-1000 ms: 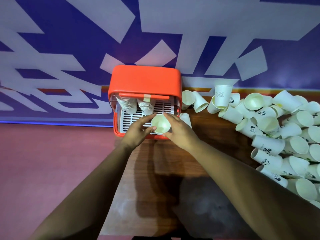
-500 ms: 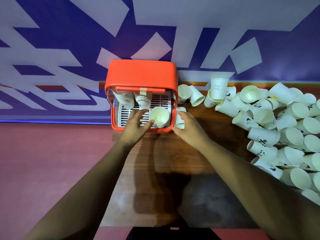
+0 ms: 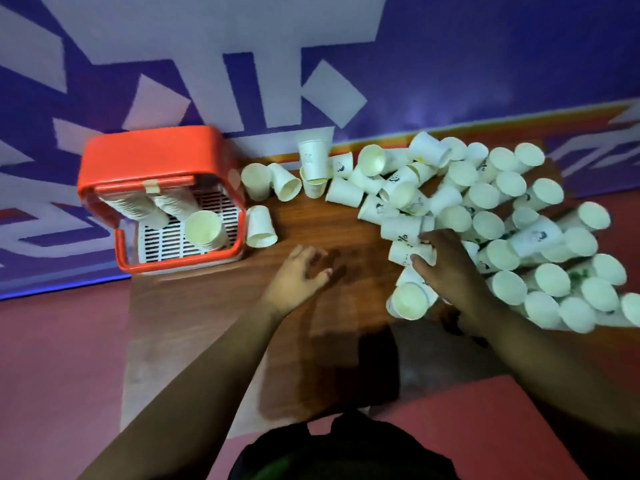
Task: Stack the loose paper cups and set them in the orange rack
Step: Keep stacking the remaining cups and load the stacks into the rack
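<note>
The right hand (image 3: 450, 271) curls round a paper cup (image 3: 403, 252) lying at the near edge of the loose cups (image 3: 485, 199) heaped on the worktop (image 3: 329, 230). The left hand (image 3: 298, 277) hovers empty, fingers slack. Stacked cups (image 3: 204, 230) (three leaning stacks) sit in the orange rack (image 3: 152, 150).

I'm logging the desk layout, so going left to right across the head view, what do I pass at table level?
orange rack → lone cup lying just beside it → left hand → right hand, at the near edge of the pile of loose cups
</note>
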